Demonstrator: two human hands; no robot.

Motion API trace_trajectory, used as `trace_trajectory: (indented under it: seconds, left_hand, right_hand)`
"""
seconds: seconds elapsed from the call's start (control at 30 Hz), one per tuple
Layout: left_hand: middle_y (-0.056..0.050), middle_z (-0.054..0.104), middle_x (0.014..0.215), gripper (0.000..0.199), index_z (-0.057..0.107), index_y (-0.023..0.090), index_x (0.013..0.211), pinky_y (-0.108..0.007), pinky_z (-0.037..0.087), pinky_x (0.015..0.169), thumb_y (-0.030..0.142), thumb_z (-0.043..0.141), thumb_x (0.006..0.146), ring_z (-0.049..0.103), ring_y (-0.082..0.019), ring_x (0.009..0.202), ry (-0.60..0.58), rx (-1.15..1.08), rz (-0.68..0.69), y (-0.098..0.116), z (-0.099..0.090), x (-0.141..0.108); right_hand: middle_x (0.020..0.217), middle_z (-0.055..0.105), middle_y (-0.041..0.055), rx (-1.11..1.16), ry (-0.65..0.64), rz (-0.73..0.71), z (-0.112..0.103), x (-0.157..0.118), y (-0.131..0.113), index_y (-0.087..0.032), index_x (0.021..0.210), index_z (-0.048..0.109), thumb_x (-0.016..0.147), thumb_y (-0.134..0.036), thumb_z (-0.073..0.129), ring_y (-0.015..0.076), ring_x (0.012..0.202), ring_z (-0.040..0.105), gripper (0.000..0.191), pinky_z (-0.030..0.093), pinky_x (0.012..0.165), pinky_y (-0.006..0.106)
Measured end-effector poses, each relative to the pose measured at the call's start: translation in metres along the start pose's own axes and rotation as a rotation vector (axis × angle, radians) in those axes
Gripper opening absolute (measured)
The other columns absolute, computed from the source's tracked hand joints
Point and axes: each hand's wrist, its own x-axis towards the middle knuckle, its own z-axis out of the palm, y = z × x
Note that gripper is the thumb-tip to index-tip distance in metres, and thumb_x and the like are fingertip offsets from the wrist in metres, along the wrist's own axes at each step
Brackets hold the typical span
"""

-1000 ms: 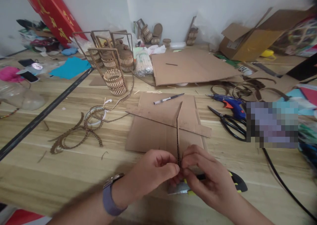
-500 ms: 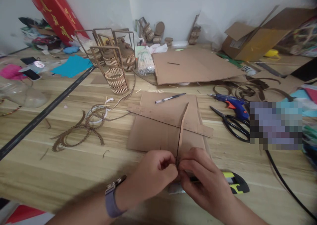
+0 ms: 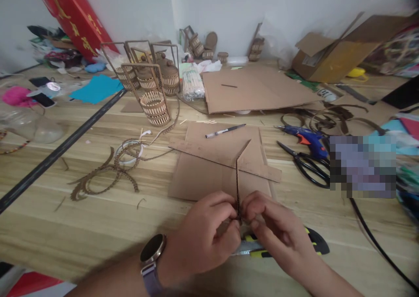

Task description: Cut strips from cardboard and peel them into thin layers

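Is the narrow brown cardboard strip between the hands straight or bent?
Bent: the narrow brown cardboard strip has a distinct corner, its far end angling right.

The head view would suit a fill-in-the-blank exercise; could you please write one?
The near end of a narrow, bent, brown corrugated ____ strip is between the left hand and right hand.
A round, lavender-strapped watch is on the ____ wrist.
Black-handled ____ lie beside a blue glue gun.
Missing words: cardboard; left; scissors.

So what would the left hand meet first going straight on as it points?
The left hand would probably meet the bent strip first, with the right hand just beyond; exact depth is unclear.
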Motion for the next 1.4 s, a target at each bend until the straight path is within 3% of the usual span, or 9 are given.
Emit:
trace_trajectory:
  seconds: [0.2, 0.33, 0.5, 0.87, 0.97, 1.07, 1.23, 1.3, 1.4]
  left_hand:
    - [-0.004, 0.062, 0.095, 0.016, 0.059, 0.016, 0.079, -0.022, 0.045, 0.084, 0.016, 0.05, 0.093, 0.058, -0.013, 0.091, 0.034, 0.041, 0.054, -0.003, 0.001, -0.001]
    - [-0.004, 0.062, 0.093, 0.015, 0.056, 0.016, 0.076, -0.021, 0.045, 0.083, 0.012, 0.051, 0.089, 0.058, -0.013, 0.089, 0.102, 0.047, 0.062, -0.005, 0.003, -0.001]
    - [-0.002, 0.063, 0.087, 0.015, 0.054, 0.016, 0.071, -0.02, 0.045, 0.078, 0.008, 0.053, 0.083, 0.058, -0.012, 0.083, 0.146, 0.039, 0.064, -0.007, 0.005, 0.0]
    - [-0.001, 0.061, 0.082, 0.015, 0.053, 0.017, 0.069, -0.019, 0.042, 0.073, 0.009, 0.051, 0.082, 0.056, -0.011, 0.079, 0.128, -0.047, 0.058, -0.005, 0.002, 0.001]
    - [-0.002, 0.061, 0.087, 0.011, 0.055, 0.017, 0.074, -0.021, 0.042, 0.074, 0.014, 0.052, 0.083, 0.057, -0.012, 0.083, 0.105, -0.068, -0.024, -0.004, 0.0, 0.002]
    - [-0.001, 0.056, 0.081, 0.011, 0.056, 0.017, 0.075, -0.023, 0.039, 0.067, 0.024, 0.058, 0.084, 0.054, -0.013, 0.078, 0.032, -0.155, -0.198, -0.005, 0.002, 0.004]
    - [0.002, 0.05, 0.07, 0.022, 0.055, 0.016, 0.075, -0.023, 0.036, 0.062, 0.038, 0.06, 0.079, 0.046, -0.011, 0.068, -0.096, -0.65, -0.524, -0.009, 0.006, 0.009]
    - [0.001, 0.053, 0.071, 0.024, 0.057, 0.016, 0.076, -0.024, 0.039, 0.066, 0.04, 0.06, 0.076, 0.048, -0.012, 0.07, -0.117, -0.756, -0.575, -0.008, 0.006, 0.011]
    - [0.0, 0.056, 0.071, 0.024, 0.059, 0.016, 0.074, -0.026, 0.041, 0.07, 0.041, 0.057, 0.075, 0.051, -0.013, 0.073, -0.126, -0.743, -0.584, -0.005, 0.003, 0.012]
  right_hand:
    - [0.079, 0.06, -0.0008, -0.161, 0.026, -0.08, 0.0, -0.003, 0.0, -0.024, 0.084, 0.054, 0.086, -0.011, 0.049, 0.0104, 0.073, 0.062, 0.014, 0.052, 0.063, 0.019]
    - [0.088, 0.066, 0.002, -0.295, 0.041, -0.145, 0.002, -0.006, 0.004, -0.024, 0.097, 0.06, 0.087, -0.017, 0.061, 0.0124, 0.083, 0.066, 0.012, 0.056, 0.07, 0.02]
    - [0.087, 0.069, 0.0021, -0.388, 0.083, -0.163, 0.004, -0.008, 0.003, -0.024, 0.092, 0.061, 0.089, -0.015, 0.059, 0.0124, 0.082, 0.068, 0.01, 0.057, 0.069, 0.02]
    - [0.083, 0.073, 0.0, -0.182, 0.149, 0.01, 0.002, -0.008, 0.002, -0.026, 0.085, 0.062, 0.089, -0.017, 0.06, 0.0125, 0.076, 0.072, 0.01, 0.057, 0.066, 0.019]
    - [0.085, 0.074, 0.0016, -0.162, 0.155, 0.026, 0.002, -0.008, 0.003, -0.025, 0.085, 0.065, 0.089, -0.018, 0.062, 0.0139, 0.078, 0.072, 0.008, 0.058, 0.067, 0.02]
    - [0.086, 0.075, 0.0033, -0.164, 0.157, 0.02, 0.002, -0.007, 0.003, -0.025, 0.085, 0.067, 0.089, -0.02, 0.063, 0.0154, 0.079, 0.073, 0.007, 0.059, 0.066, 0.023]
    - [0.088, 0.075, 0.0022, -0.26, 0.126, -0.141, 0.002, -0.005, 0.004, -0.026, 0.092, 0.065, 0.086, -0.011, 0.063, 0.0166, 0.082, 0.072, 0.016, 0.06, 0.069, 0.027]
    - [0.089, 0.075, 0.0021, -0.298, 0.121, -0.175, 0.002, -0.005, 0.005, -0.026, 0.094, 0.064, 0.086, -0.01, 0.062, 0.0165, 0.083, 0.072, 0.018, 0.06, 0.07, 0.028]
    - [0.09, 0.074, 0.0016, -0.332, 0.126, -0.186, 0.001, -0.004, 0.005, -0.025, 0.094, 0.062, 0.086, -0.009, 0.061, 0.0149, 0.084, 0.071, 0.018, 0.059, 0.07, 0.026]
